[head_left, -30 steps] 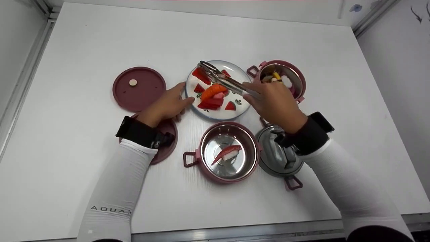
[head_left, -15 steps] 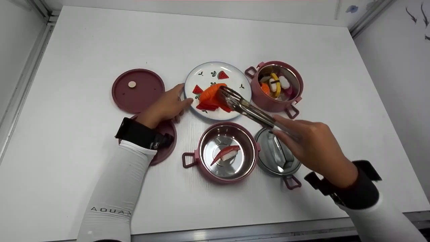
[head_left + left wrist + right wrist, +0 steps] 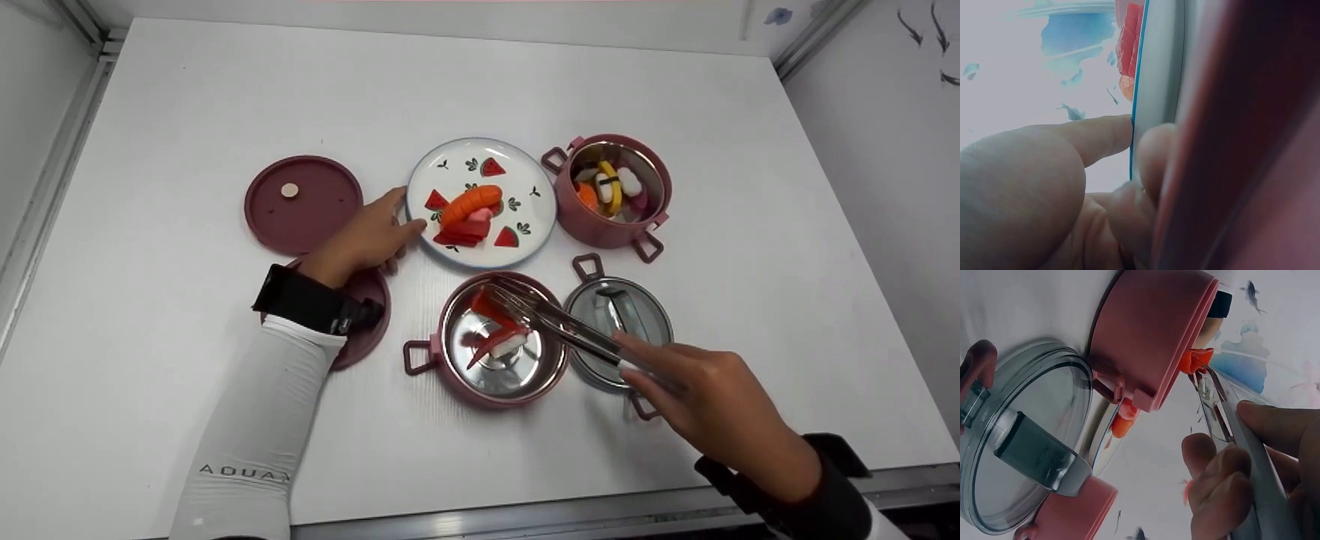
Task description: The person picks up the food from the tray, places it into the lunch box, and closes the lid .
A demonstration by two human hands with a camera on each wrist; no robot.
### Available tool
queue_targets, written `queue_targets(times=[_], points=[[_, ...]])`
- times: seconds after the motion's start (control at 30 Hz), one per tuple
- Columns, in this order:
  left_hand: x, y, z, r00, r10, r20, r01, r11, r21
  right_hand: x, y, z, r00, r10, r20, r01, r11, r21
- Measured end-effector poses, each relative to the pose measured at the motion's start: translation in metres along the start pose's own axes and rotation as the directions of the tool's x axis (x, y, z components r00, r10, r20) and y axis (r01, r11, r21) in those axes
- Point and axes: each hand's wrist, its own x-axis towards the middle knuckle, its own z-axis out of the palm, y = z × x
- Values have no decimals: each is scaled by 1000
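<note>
A red toy food slice (image 3: 486,306) sits pinched between the tips of metal tongs (image 3: 559,324), just inside the near pink pot (image 3: 496,396), above the red-and-white sushi piece (image 3: 504,343) lying on the pot's shiny steel floor. The slice looks like light, hard plastic, so it is probably slippery against smooth steel tips; it should carry best caught across its flat faces near the middle, with steady squeeze kept on the tong arms. The right hand (image 3: 716,416) has its grip clenched around the tongs' handle end, fingers and thumb pressing the two arms together, as the right wrist view also shows. The left hand (image 3: 369,238) lies with fingers fairly straight, its fingertips (image 3: 1107,134) touching the blue-edged rim of the white plate (image 3: 537,217), grasping nothing. On that plate rest an orange carrot (image 3: 471,205) and more red slices (image 3: 462,232) among painted watermelon motifs. Just right of the near pot lies a glass lid (image 3: 645,319) with a pink handle; behind it stands a second pink pot (image 3: 600,229) holding assorted toy sushi. Two maroon lids (image 3: 304,202) lie to the left on the white tabletop (image 3: 225,90), one partly beneath the left wrist.
</note>
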Motion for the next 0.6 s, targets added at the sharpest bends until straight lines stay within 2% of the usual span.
queue_targets(times=[0.33,0.47,0.6], points=[[1,-1,0,1000,-12,3,12,1000,4,6,4,0,999,-34,-32,33,999,-20],[1,-1,0,1000,-3,2,3,1000,4,18,11,2,996,-56,-68,53,998,-46],[1,-1,0,1000,4,1,-4,1000,11,34,23,8,996,-35,-81,27,996,-88]])
